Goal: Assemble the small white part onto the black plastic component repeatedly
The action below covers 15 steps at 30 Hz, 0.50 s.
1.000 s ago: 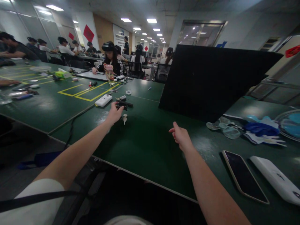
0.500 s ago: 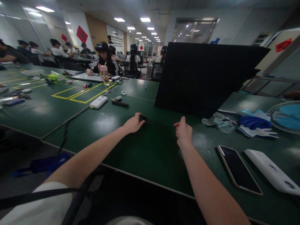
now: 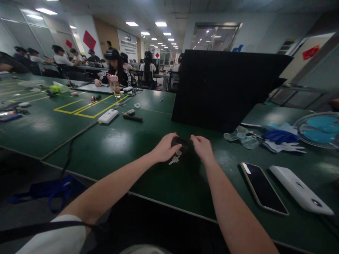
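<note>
My left hand (image 3: 167, 148) grips a small black part (image 3: 180, 141), its thumb across the front. Pale pieces (image 3: 174, 159), one round and one stubby with a narrow end, show just below the black part; whether they are joined to it I cannot tell. My right hand (image 3: 201, 146) is held close on the right, thumb and forefinger pinched together near the part's edge. Anything between those fingertips is too small to make out. Both hands are over the green table (image 3: 148, 180).
A large black panel (image 3: 219, 91) stands behind the hands. Clear fan blades (image 3: 243, 137), blue and white gloves (image 3: 282, 139) and a round blue fan (image 3: 321, 128) lie right. Nearer are a phone (image 3: 265, 188) and white power bank (image 3: 300, 188). A person (image 3: 116, 72) sits across.
My left hand has moved right with the black part, and the pale pieces now show below it. My right hand has shifted slightly left; its thumb, raised before, now meets the forefinger.
</note>
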Tool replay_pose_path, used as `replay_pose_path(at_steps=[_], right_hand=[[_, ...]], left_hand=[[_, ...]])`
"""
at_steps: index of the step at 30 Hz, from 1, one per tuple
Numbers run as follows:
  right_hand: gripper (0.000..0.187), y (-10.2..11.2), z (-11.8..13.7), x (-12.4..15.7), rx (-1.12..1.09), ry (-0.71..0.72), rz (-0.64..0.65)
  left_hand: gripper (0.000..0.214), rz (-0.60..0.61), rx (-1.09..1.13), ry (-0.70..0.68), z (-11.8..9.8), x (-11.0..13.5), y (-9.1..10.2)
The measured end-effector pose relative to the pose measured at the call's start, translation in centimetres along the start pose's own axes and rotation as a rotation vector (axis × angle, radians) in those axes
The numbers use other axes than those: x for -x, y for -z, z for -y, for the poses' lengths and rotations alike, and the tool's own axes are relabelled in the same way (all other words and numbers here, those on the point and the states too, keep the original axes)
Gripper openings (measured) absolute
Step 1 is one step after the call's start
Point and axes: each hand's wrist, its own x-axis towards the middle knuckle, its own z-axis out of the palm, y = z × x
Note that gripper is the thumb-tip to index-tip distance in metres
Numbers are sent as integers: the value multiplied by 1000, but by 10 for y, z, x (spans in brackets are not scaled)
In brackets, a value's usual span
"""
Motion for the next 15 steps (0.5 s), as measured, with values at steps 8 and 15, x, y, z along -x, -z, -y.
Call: replay_pose_path(at_steps=[8, 15], right_hand=[[24, -9, 17, 25, 361, 147, 365], [13, -16, 23, 26, 325, 167, 247]], left_hand=[[51, -139, 65, 328, 79, 20, 57], [52, 7, -23, 271, 56, 27, 46]])
